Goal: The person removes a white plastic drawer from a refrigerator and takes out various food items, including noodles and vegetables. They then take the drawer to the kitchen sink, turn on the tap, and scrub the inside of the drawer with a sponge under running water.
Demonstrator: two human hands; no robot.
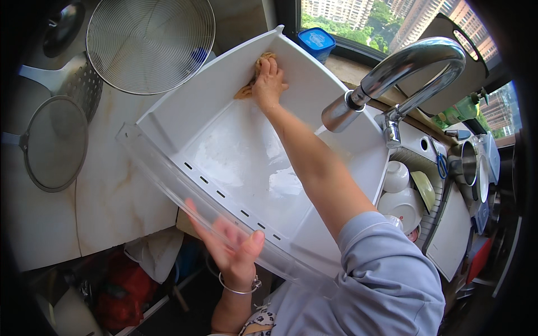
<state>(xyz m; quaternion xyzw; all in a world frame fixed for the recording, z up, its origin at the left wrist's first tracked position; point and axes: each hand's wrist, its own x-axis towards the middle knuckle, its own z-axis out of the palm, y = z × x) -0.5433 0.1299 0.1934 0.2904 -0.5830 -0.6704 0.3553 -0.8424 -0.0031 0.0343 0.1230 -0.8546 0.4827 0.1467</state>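
Note:
A large white plastic refrigerator drawer (pixel 248 155) with a clear front panel lies tilted under the chrome faucet (pixel 342 111), its inside wet. My right hand (pixel 270 82) presses a tan cloth (pixel 245 91) against the drawer's inner wall, near the far corner. Around the clear front edge, my left hand (pixel 235 252) supports the drawer, thumb on top and fingers seen through the plastic; a bracelet is on that wrist. Some water shows just below the faucet's spout. Part of the cloth is hidden under my right fingers.
Round metal strainers (pixel 151 46) and a perforated scoop (pixel 80 84) lie on the marble-look counter (pixel 122 185) at left. A blue-lidded tub (pixel 317 42) stands by the window. White bowls (pixel 396 176), blue-handled scissors (pixel 441 165) and a green soap bottle (pixel 460 110) are at right.

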